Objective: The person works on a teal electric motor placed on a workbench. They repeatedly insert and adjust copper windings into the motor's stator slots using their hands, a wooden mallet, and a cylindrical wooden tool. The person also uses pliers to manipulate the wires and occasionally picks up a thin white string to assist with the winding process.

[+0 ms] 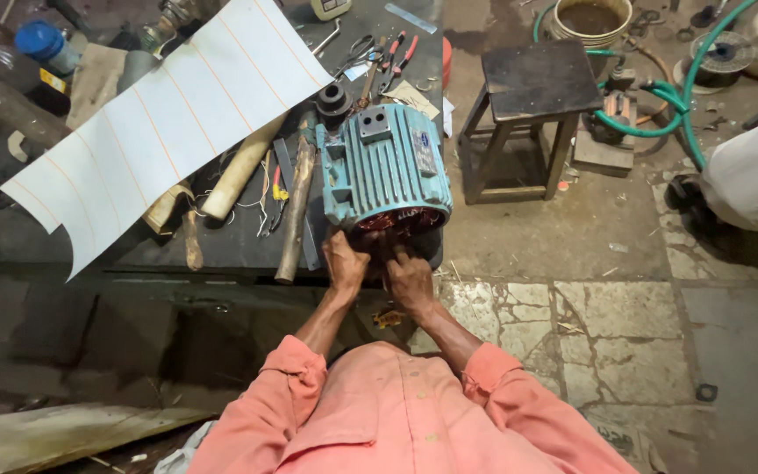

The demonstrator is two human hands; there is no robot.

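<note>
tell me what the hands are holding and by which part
Both the left hand and the right hand are at the open end of the teal motor housing, fingers on the copper windings. Whether they actually grip anything cannot be told.

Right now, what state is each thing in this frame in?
Teal motor housing: on its side on the workbench, open end toward the person, copper windings exposed.
Left hand: fingers at the open end.
Right hand: fingers at the open end.
White sheet: spread out, one corner overhanging.
Stool: upright, nothing on it.
Green hose: looped on the floor.
</note>
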